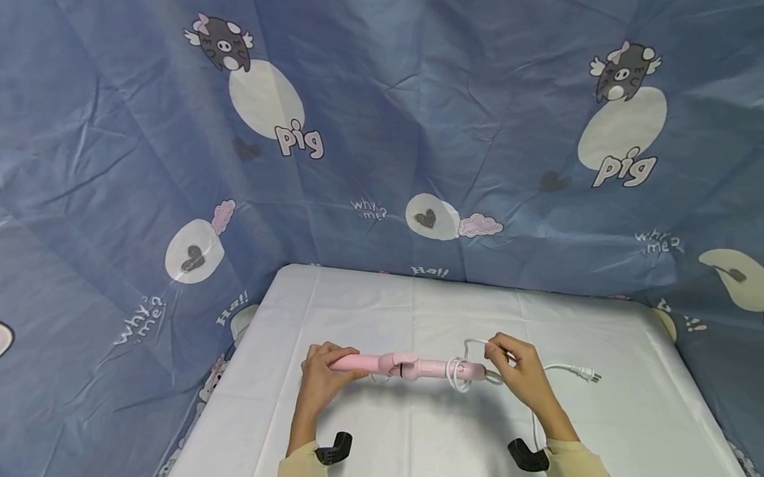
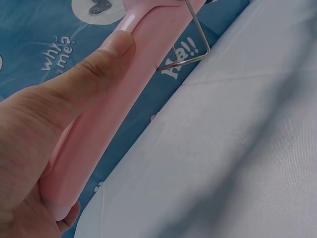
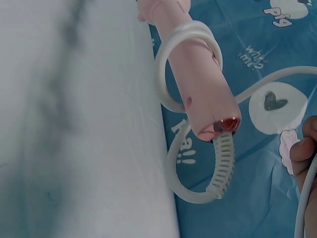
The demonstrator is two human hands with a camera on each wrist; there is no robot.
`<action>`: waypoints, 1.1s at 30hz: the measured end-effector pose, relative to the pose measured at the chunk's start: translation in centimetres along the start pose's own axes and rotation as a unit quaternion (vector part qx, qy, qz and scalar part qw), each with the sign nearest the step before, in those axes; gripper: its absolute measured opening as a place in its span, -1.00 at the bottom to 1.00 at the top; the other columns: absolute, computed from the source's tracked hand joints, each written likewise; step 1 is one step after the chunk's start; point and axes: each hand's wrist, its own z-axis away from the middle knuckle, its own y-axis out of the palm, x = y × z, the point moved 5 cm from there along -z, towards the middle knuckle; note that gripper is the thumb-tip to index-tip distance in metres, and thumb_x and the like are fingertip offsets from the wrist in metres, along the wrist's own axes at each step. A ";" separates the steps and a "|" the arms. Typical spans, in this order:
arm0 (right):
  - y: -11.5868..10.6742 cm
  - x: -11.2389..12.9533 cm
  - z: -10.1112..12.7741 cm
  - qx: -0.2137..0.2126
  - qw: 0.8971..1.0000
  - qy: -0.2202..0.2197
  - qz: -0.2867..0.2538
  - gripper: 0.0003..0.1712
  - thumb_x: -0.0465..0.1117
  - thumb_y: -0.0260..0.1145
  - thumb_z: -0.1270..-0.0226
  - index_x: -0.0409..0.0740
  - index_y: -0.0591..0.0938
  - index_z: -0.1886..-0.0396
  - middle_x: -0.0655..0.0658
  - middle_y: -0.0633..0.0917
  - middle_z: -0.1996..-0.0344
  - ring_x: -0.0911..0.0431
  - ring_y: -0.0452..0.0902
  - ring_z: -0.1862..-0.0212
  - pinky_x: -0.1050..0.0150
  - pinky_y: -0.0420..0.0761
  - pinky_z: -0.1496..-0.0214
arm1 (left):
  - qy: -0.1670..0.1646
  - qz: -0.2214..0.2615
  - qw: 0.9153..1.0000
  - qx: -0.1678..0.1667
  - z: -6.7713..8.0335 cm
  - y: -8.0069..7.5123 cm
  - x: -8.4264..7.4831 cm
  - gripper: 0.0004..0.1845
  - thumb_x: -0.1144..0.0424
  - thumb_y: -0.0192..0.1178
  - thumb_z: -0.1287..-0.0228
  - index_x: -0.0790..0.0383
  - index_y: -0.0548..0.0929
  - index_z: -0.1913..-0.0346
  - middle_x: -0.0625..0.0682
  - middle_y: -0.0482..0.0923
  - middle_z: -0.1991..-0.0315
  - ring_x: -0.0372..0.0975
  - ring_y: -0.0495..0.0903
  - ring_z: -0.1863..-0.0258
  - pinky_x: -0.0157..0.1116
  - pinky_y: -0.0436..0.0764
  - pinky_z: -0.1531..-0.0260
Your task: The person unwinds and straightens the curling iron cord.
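Note:
A pink curling iron [image 1: 431, 369] is held level above the white table, its handle to the right. My left hand [image 1: 319, 377] grips the barrel end; in the left wrist view the thumb lies along the pink barrel [image 2: 111, 114]. A bent wire stand [image 2: 190, 61] juts from the iron's side. White power cord [image 3: 195, 197] leaves the handle's end through a ribbed sleeve [image 3: 224, 161] and loops around the handle. To the right of the handle, my right hand [image 1: 522, 373] pinches the cord between thumb and fingers. Only part of that hand [image 3: 307, 151] shows in the right wrist view.
The two-pin plug [image 1: 587, 374] hangs on the cord to the right of my right hand. A white cloth covers the table [image 1: 380, 301]. Behind and beside it hangs a blue printed curtain [image 1: 386, 126].

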 end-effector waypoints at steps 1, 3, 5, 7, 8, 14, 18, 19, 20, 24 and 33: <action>0.0 -0.1 -0.1 0.000 1.000 0.001 0.003 -0.65 -0.54 0.16 -0.23 0.01 0.54 0.53 0.01 0.50 0.65 0.33 0.29 0.54 0.39 0.33 0.46 | 0.002 0.001 1.000 0.000 0.0 0.0 0.0 -0.53 -0.21 0.53 0.44 -0.23 0.73 0.30 -0.25 0.55 0.37 -0.34 0.30 0.21 -0.16 0.10 0.07; -0.1 -0.4 -0.2 0.000 1.000 -0.001 0.010 -0.66 -0.54 0.16 -0.23 0.00 0.55 0.52 0.03 0.52 0.64 0.32 0.29 0.54 0.38 0.33 0.47 | 0.005 0.001 1.000 0.000 0.1 0.0 0.0 -0.54 -0.21 0.53 0.43 -0.22 0.73 0.30 -0.26 0.55 0.37 -0.33 0.31 0.21 -0.15 0.10 0.07; -0.1 -0.6 -0.4 0.001 1.000 -0.003 0.017 -0.67 -0.54 0.17 -0.23 0.00 0.56 0.51 0.07 0.53 0.62 0.32 0.29 0.54 0.39 0.33 0.47 | 0.009 0.003 1.000 -0.001 0.2 0.0 0.0 -0.54 -0.21 0.53 0.43 -0.21 0.74 0.31 -0.26 0.55 0.38 -0.33 0.31 0.22 -0.15 0.10 0.08; -0.2 -0.7 -0.5 0.003 1.000 -0.001 0.023 -0.68 -0.53 0.16 -0.23 -0.01 0.56 0.51 0.09 0.54 0.60 0.32 0.30 0.54 0.39 0.34 0.47 | 0.014 0.005 1.000 -0.003 0.2 -0.1 -0.1 -0.54 -0.20 0.53 0.43 -0.20 0.74 0.31 -0.26 0.55 0.38 -0.33 0.31 0.23 -0.15 0.10 0.08; -0.2 -0.8 -0.6 0.004 1.000 0.003 0.024 -0.68 -0.52 0.16 -0.24 -0.01 0.56 0.50 0.10 0.54 0.60 0.32 0.30 0.54 0.39 0.34 0.47 | 0.015 0.004 1.000 -0.003 0.2 -0.1 -0.1 -0.54 -0.20 0.53 0.43 -0.20 0.74 0.31 -0.26 0.55 0.38 -0.33 0.30 0.23 -0.15 0.10 0.08; -0.1 -1.5 -0.9 0.010 0.999 0.026 0.030 -0.72 -0.47 0.17 -0.28 -0.02 0.58 0.50 0.09 0.56 0.59 0.31 0.33 0.54 0.39 0.36 0.46 | 0.025 0.001 1.000 -0.009 0.1 -0.1 -0.1 -0.54 -0.20 0.53 0.42 -0.18 0.74 0.30 -0.26 0.55 0.38 -0.34 0.31 0.23 -0.15 0.10 0.09; -0.1 -1.9 -0.9 0.007 0.999 0.030 0.040 -0.74 -0.47 0.17 -0.28 -0.06 0.59 0.49 0.06 0.58 0.58 0.29 0.34 0.53 0.39 0.37 0.45 | 0.026 0.002 1.000 -0.010 0.1 -0.1 -0.1 -0.54 -0.18 0.54 0.43 -0.16 0.74 0.31 -0.26 0.56 0.38 -0.33 0.31 0.22 -0.15 0.11 0.09; -0.1 -2.0 -0.9 0.005 0.999 0.033 0.041 -0.74 -0.46 0.17 -0.28 -0.06 0.60 0.49 0.06 0.58 0.57 0.29 0.34 0.53 0.39 0.37 0.45 | 0.025 0.004 1.000 -0.009 0.2 -0.1 -0.1 -0.54 -0.18 0.54 0.43 -0.16 0.75 0.31 -0.26 0.56 0.38 -0.33 0.31 0.22 -0.15 0.11 0.09; -0.2 -2.1 -1.0 0.003 0.998 0.035 0.043 -0.74 -0.46 0.17 -0.28 -0.06 0.60 0.48 0.06 0.59 0.57 0.29 0.34 0.53 0.39 0.37 0.45 | 0.023 0.004 1.000 -0.009 0.2 -0.1 -0.1 -0.54 -0.18 0.54 0.44 -0.17 0.75 0.31 -0.26 0.56 0.38 -0.33 0.31 0.22 -0.15 0.12 0.09; -0.3 -2.7 -1.1 -0.002 0.998 0.055 0.041 -0.75 -0.43 0.16 -0.31 -0.04 0.62 0.46 0.07 0.60 0.54 0.29 0.37 0.52 0.37 0.40 0.43 | 0.018 0.002 1.000 -0.006 0.1 0.0 -0.1 -0.53 -0.21 0.53 0.44 -0.20 0.74 0.30 -0.27 0.56 0.37 -0.35 0.31 0.21 -0.15 0.14 0.08; -0.3 -4.1 -0.9 0.021 0.994 0.091 0.050 -0.82 -0.32 0.15 -0.38 -0.06 0.63 0.40 0.01 0.65 0.47 0.28 0.44 0.47 0.35 0.45 0.40 | 0.017 0.007 1.000 -0.009 0.0 -0.1 0.0 -0.54 -0.19 0.55 0.47 -0.23 0.73 0.32 -0.29 0.56 0.38 -0.35 0.32 0.22 -0.20 0.21 0.13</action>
